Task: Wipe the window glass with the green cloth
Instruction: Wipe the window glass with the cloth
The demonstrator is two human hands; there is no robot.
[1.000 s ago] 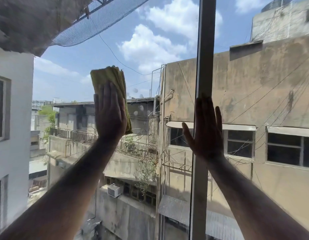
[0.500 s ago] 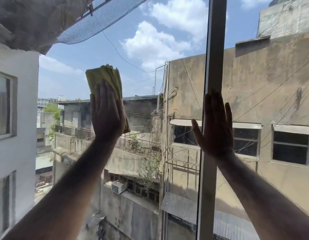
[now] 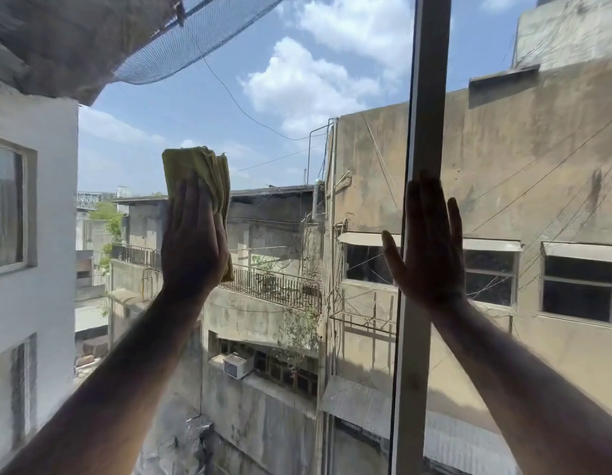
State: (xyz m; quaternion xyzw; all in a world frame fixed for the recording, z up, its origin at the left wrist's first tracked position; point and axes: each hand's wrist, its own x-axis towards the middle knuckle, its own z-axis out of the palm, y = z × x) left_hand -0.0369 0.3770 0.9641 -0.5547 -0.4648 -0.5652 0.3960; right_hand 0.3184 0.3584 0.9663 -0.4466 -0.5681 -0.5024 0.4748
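Note:
A folded yellow-green cloth (image 3: pixel 198 166) lies flat against the window glass (image 3: pixel 280 132), left of centre. My left hand (image 3: pixel 195 245) presses it to the pane with the palm, fingers straight and pointing up; the cloth sticks out above the fingertips and along the right side of the hand. My right hand (image 3: pixel 428 248) is flat and spread against the grey vertical window frame (image 3: pixel 429 80), holding nothing. Both forearms reach up from the bottom corners.
The frame bar splits the view into a wide left pane and a right pane (image 3: pixel 538 166). Outside are concrete buildings, a white wall (image 3: pixel 33 200) at left, cables and a dark net at top left.
The left hand and cloth have slid slightly left across the glass. The view has turned a little left, so the frame and right hand sit further right in the picture.

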